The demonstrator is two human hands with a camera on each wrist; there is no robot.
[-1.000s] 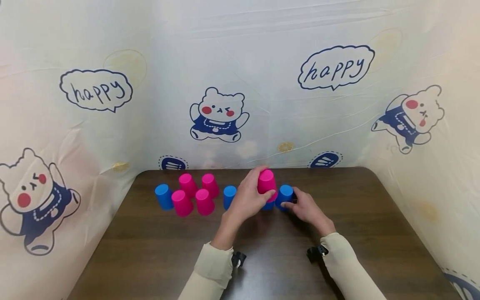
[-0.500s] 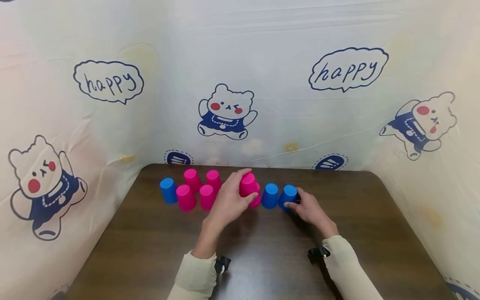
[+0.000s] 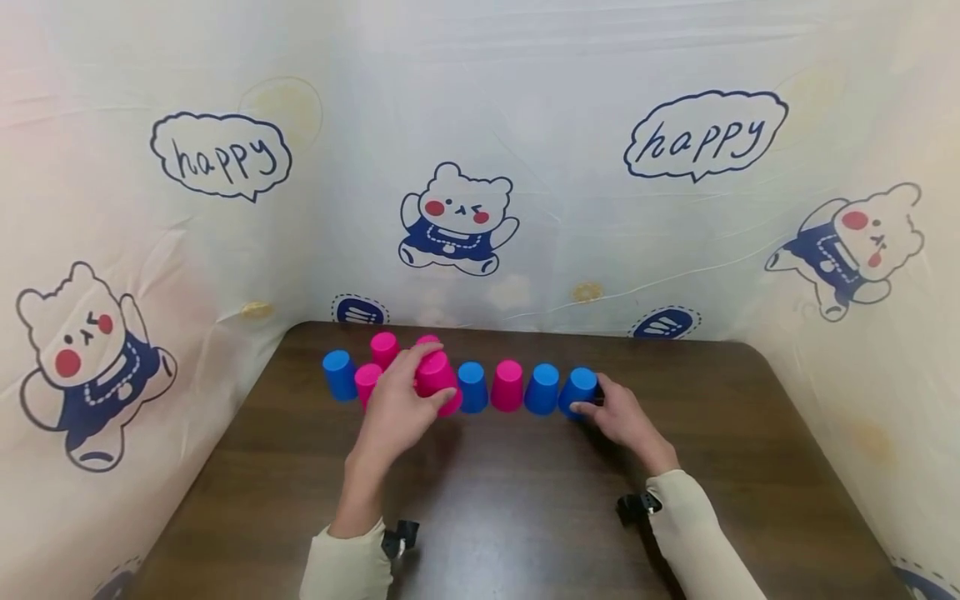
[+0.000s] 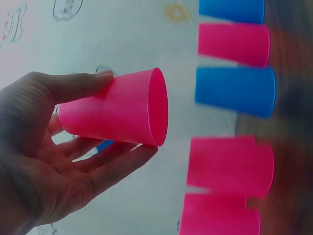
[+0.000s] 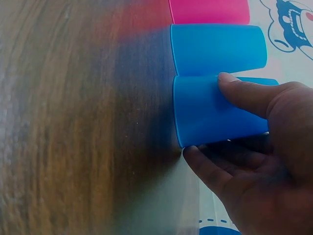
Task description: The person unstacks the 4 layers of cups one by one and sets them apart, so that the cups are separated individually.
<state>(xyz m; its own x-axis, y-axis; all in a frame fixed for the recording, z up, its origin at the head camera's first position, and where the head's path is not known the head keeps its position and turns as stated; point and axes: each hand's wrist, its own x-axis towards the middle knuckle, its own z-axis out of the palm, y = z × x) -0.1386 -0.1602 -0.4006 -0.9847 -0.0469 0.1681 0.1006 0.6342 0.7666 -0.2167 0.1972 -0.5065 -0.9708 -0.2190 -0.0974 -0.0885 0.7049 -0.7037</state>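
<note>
My left hand holds an upside-down pink cup above the table, thumb on one side and fingers on the other. The left wrist view shows the open rim of this pink cup apart from the standing cups. On the table, my right hand grips the rightmost blue cup between thumb and fingers. Against it stands another blue cup. Further left in that row are a pink cup and a blue cup, all mouth down.
Behind and left of my left hand stand several pink cups, partly hidden by it. A blue cup stands at the far left. The brown wooden table meets a printed cloth backdrop at its back edge.
My left hand has carried the pink cup leftward, from over the right part of the row to near the pink group. The right hand stays on the same blue cup. The head view has shifted slightly.
</note>
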